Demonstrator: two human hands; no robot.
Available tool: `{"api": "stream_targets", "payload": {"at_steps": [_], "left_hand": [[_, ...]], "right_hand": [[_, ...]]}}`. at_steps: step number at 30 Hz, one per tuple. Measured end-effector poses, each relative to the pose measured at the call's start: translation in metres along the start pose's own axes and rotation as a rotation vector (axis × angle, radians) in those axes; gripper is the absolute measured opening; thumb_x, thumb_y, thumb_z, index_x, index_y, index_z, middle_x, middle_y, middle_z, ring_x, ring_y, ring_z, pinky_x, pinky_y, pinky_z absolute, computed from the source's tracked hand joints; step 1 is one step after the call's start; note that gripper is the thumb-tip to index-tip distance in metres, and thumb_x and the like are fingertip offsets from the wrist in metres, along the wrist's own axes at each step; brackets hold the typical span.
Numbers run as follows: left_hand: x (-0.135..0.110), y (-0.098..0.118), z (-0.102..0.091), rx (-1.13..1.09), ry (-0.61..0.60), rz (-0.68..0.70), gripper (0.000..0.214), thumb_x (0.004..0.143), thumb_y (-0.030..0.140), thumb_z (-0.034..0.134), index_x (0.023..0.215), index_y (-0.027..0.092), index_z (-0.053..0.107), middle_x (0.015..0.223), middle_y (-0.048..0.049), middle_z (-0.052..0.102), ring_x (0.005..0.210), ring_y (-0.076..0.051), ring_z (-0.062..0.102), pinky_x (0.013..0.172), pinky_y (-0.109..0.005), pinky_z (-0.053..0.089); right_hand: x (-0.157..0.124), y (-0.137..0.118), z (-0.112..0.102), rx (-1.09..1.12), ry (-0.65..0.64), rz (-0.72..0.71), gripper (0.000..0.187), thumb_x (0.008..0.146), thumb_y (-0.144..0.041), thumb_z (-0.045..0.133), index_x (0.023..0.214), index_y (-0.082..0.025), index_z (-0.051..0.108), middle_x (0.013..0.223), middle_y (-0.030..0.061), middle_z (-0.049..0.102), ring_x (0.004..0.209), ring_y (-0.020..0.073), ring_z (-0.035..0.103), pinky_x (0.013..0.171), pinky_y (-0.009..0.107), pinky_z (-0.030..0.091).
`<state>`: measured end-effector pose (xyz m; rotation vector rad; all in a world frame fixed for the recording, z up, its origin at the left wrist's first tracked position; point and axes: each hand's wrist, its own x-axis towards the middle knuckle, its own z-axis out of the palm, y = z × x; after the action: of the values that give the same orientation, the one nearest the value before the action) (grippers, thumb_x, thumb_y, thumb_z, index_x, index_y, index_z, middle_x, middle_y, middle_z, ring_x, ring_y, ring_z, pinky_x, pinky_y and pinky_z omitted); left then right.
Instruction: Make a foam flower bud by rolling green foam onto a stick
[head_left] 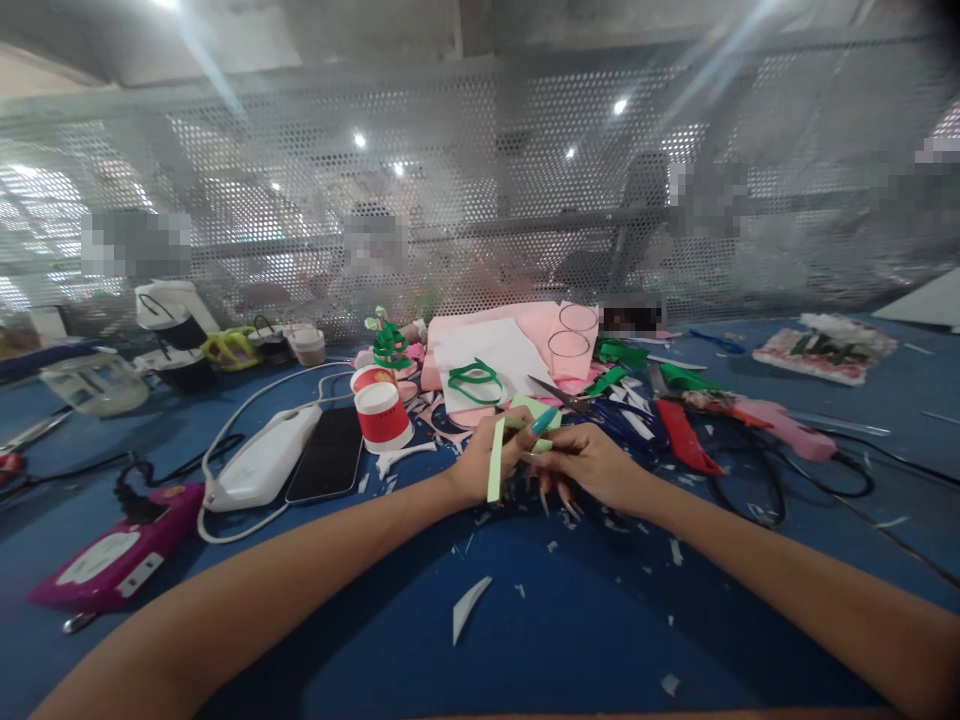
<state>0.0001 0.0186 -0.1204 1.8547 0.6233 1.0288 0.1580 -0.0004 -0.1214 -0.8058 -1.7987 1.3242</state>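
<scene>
Both hands meet over the blue table, fingers pinched together on light green paper. My left hand (487, 455) is closed on a light green paper strip (496, 460), one end hanging down in front of the fingers. My right hand (592, 462) is closed against the same paper from the right; its fingertips are partly hidden. A narrow teal piece (545, 420) sticks out between the hands; I cannot tell what it is. Behind them, scissors (559, 393) with dark blades lie by white and green scraps. A green paper loop (475, 382) rests on a white sheet (491, 350).
Left of the hands are a red and white paper cup (382, 418), a black phone (325, 455), a white corded device (262, 458) and a magenta power strip (120, 550). A pink glue gun (787, 428) with a black cord lies right. Paper scraps (470, 608) litter the front.
</scene>
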Motion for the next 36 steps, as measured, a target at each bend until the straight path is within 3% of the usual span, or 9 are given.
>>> {"api": "stream_targets", "payload": {"at_steps": [7,12,18,24,32,36], "left_hand": [[-0.001,0.010,0.003,0.059,-0.054,0.148,0.033,0.078,0.045,0.052,0.063,0.015,0.050,0.073,-0.0013,0.047,0.068,-0.011,0.048,0.061,-0.024,0.040],[-0.002,0.012,0.003,0.076,-0.025,0.096,0.030,0.079,0.045,0.050,0.072,0.016,0.049,0.078,-0.0028,0.048,0.066,-0.011,0.048,0.057,-0.024,0.040],[-0.002,0.008,0.004,0.027,-0.134,-0.020,0.039,0.080,0.054,0.040,0.073,0.016,0.046,0.055,0.0021,0.048,0.049,-0.009,0.046,0.048,-0.022,0.036],[0.000,0.006,0.003,0.297,-0.053,-0.024,0.045,0.084,0.049,0.034,0.062,0.014,0.049,0.049,0.0019,0.048,0.046,-0.008,0.042,0.045,-0.020,0.032],[-0.002,0.006,0.003,0.378,0.025,0.068,0.042,0.086,0.038,0.036,0.054,0.014,0.048,0.051,0.0004,0.051,0.047,-0.008,0.043,0.047,-0.020,0.033],[0.000,0.005,0.003,0.381,0.107,0.071,0.038,0.084,0.038,0.041,0.056,0.013,0.050,0.054,0.0006,0.050,0.050,-0.008,0.041,0.048,-0.021,0.033]], "right_hand": [[0.001,0.002,-0.005,-0.008,0.087,-0.009,0.027,0.063,-0.040,0.070,0.070,-0.014,0.069,0.048,-0.0018,0.059,0.035,0.0069,0.047,0.035,0.018,0.039],[0.000,-0.002,-0.006,0.046,0.064,0.032,0.029,0.061,-0.041,0.071,0.070,-0.014,0.069,0.049,-0.0009,0.061,0.034,0.0085,0.050,0.035,0.020,0.043],[0.000,-0.007,-0.006,0.121,-0.067,0.084,0.032,0.062,-0.041,0.071,0.076,-0.012,0.067,0.059,0.0016,0.065,0.036,0.0092,0.055,0.036,0.020,0.045],[-0.002,-0.016,-0.007,0.088,-0.090,0.094,0.032,0.061,-0.037,0.073,0.079,-0.012,0.064,0.067,0.0032,0.066,0.045,0.0110,0.060,0.039,0.020,0.048],[-0.003,-0.017,-0.002,0.041,0.005,0.108,0.030,0.067,-0.042,0.067,0.076,-0.014,0.062,0.066,0.0030,0.066,0.045,0.0134,0.061,0.042,0.024,0.050],[-0.004,-0.012,-0.006,-0.153,0.090,0.026,0.027,0.071,-0.043,0.063,0.072,-0.016,0.060,0.062,0.0014,0.064,0.047,0.0151,0.061,0.045,0.026,0.049]]}}
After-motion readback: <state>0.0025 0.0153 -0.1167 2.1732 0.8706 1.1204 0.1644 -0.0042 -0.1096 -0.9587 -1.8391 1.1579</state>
